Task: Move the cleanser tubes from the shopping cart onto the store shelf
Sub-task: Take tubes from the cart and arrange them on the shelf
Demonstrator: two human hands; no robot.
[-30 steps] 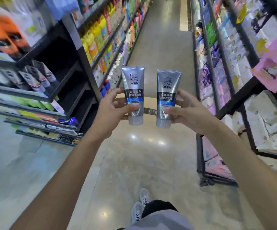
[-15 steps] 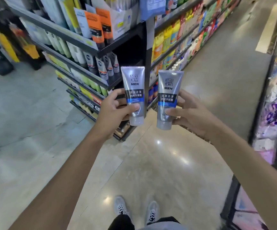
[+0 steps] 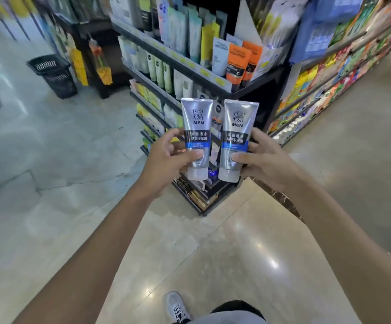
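Observation:
I hold two silver cleanser tubes upright, caps down, side by side at chest height. My left hand (image 3: 166, 160) grips the left tube (image 3: 197, 122) near its lower end, thumb across the front. My right hand (image 3: 265, 160) grips the right tube (image 3: 240, 127) the same way. Both tubes carry a "MEN" label with a black and blue band. Right behind them stands the corner of a black store shelf (image 3: 189, 66) stocked with standing tubes and packets. No shopping cart is in view.
A black plastic basket (image 3: 54, 76) stands on the floor at the left, beside hanging yellow goods. A long aisle of colourful products (image 3: 330, 73) runs off to the right. Shiny tiled floor lies below, with my shoe (image 3: 177, 307) at the bottom.
The view has swung left: the aisle and right-hand racks slid away, and the shelf's end corner now sits straight ahead and closer. Both hands keep the same grip on their tubes.

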